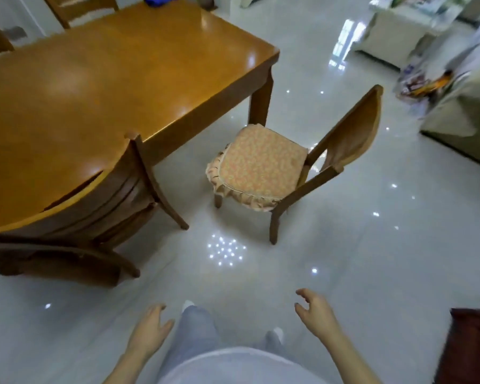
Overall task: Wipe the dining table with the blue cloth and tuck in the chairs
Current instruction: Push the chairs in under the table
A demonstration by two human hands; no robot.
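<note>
While both hands are held low in front of the body, nothing is gripped by either. The left hand (150,325) is shown with relaxed, slightly spread fingers, and the right hand (316,311) with fingers loosely curled. Below them, pale blue trouser legs (197,333) are seen above a glossy, pale tiled floor (344,245) dotted with reflected lights.

Ahead of the right hand, a brown wooden chair with an orange patterned, frilled seat cushion (263,162) is stood out from the table, near its corner leg, with the backrest turned away from the table. To the left, a second brown wooden chair with a slatted back (100,206) is pushed in against the near edge of the large, glossy, honey-brown wooden dining table (122,79).

At the table's far edge, a crumpled blue cloth (160,0) is lying on the tabletop, partly cut off by the top of the view. A further wooden chair back (78,9) is seen beyond the far side. A cream sofa (460,117) is placed at the right.
</note>
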